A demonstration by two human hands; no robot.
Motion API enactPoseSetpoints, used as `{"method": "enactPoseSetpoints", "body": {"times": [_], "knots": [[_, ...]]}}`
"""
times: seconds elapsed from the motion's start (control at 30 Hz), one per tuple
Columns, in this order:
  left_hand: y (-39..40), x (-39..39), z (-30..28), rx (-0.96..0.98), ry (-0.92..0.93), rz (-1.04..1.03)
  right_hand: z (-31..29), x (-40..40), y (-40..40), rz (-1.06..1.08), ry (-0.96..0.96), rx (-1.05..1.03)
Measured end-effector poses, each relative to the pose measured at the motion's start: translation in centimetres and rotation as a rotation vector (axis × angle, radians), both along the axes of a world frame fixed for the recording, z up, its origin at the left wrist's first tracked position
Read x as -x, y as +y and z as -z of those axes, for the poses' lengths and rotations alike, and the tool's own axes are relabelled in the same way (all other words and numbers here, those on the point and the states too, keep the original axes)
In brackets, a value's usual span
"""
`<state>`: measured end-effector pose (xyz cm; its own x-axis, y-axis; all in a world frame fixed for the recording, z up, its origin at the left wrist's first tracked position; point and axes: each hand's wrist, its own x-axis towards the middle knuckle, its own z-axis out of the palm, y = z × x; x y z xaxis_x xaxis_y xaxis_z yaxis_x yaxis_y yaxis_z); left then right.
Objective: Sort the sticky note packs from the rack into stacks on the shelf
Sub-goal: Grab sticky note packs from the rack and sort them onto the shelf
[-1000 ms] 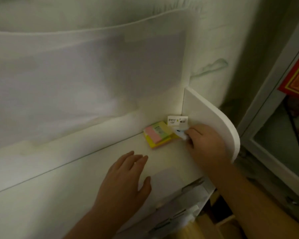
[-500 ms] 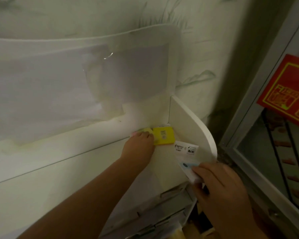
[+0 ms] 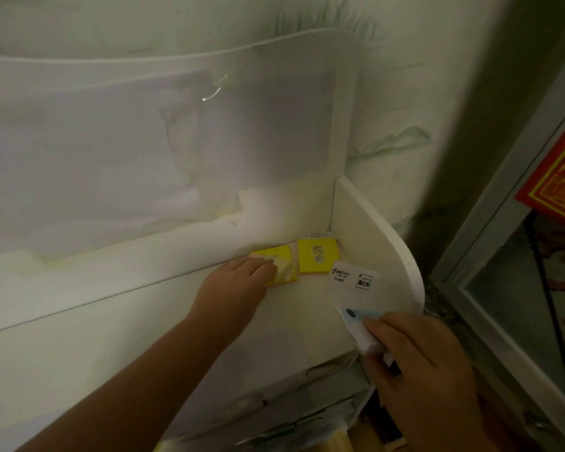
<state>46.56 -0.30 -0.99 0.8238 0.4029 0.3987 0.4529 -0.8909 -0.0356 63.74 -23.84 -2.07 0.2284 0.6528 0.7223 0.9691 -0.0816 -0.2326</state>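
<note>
Since a second ago: left hand (image 3: 238, 282) gone from flat on the shelf (image 3: 294, 308) to fingers pressing a yellow pack (image 3: 282, 267) beside another yellow pack (image 3: 317, 256); right hand (image 3: 418, 363), withdrawn to shelf's edge, pinching a white pack (image 3: 356, 327); sorting underway

1. Your two sticky note packs (image 3: 317, 260) at the shelf corner: bright yellow.
2. Shelf (image 3: 118, 321): plain white.
3. Pack (image 3: 361, 324) in your right hand (image 3: 428, 383): white, pale blue label.
4. Sign (image 3: 558, 187): red, yellow pattern.
</note>
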Motion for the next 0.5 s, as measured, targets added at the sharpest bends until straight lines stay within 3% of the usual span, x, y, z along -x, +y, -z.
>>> {"method": "enactPoseSetpoints", "body": {"times": [0.23,0.5], "knots": [[-2.7,8.7,-1.8,-0.005,-0.084,-0.150,0.3,2.9,5.6,-0.217,-0.009,-0.104],[-6.5,21.7,-4.6,-0.085,-0.152,-0.441,-1.3,11.7,12.5,-0.473,-0.046,-0.140]]}}
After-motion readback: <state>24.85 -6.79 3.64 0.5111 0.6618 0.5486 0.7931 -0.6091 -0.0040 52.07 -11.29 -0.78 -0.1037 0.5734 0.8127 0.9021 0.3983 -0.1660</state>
